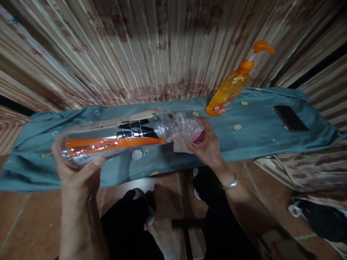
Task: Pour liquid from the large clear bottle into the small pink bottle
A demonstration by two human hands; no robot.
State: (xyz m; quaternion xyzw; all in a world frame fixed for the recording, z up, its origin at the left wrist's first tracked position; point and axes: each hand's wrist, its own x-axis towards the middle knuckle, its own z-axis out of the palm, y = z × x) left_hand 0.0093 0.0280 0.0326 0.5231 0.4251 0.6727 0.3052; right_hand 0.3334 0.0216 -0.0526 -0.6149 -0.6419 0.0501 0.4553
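my left hand (78, 173) is wrapped round the base end of the large bottle (116, 139), thumb along the near side, fingers mostly hidden behind it. bottle is clear plastic with a silver, black and orange label, lying roughly level over the worktop (252, 142), neck pointing at my right hand (207, 144).

right hand is curled closed round the small clear container (194, 131), thumb and fingers on its pink end; can't tell if the pink is contents or print. its open end faces the bottle's neck, just left of my right hand. they overlap in view, can't tell if they touch. silver bracelet (230, 182) on that wrist.

beige cloth (181, 146) lies just left of my right hand, below the container. white cap (137, 154) lies flat between my hands, on the near side of the bottle. orange pump bottle (229, 92) stands beyond my right hand, a bit to its right. dark phone (290, 118) lies well right of my right hand.
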